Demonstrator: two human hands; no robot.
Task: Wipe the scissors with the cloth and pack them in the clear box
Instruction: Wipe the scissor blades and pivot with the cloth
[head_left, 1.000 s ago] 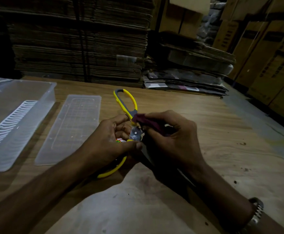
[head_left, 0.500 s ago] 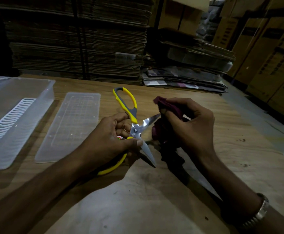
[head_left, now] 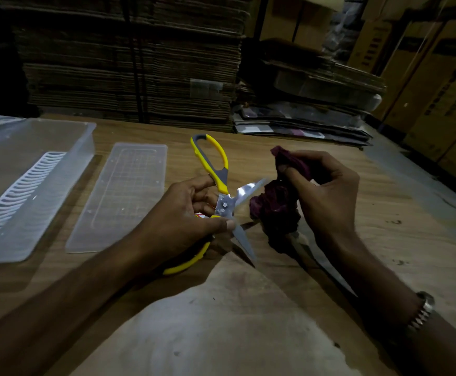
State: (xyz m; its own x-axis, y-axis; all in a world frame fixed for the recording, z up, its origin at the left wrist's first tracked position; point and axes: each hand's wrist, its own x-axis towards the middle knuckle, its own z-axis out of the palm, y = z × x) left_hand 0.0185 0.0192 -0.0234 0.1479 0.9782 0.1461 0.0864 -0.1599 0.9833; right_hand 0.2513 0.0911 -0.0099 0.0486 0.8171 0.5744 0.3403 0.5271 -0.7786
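My left hand (head_left: 183, 215) grips the yellow-and-grey scissors (head_left: 222, 185) near the pivot, blades spread apart above the wooden table (head_left: 384, 240). One blade points right, the other down toward me. My right hand (head_left: 327, 196) holds a bunched dark purple cloth (head_left: 273, 207) against the tip of the right-pointing blade. The clear box (head_left: 80, 147) stands at the far left with a white slotted insert (head_left: 17, 191) inside. Its clear lid (head_left: 123, 194) lies flat beside it.
Stacks of flattened cardboard (head_left: 129, 63) rise behind the table, with more boxes (head_left: 438, 77) at the right. A pale worn patch (head_left: 221, 321) covers the table's near middle. A metal watch (head_left: 422, 310) is on my right wrist.
My right hand drew the cloth off the pivot out to the right, along the blade to its tip. The blades now show spread apart. My left hand kept its grip.
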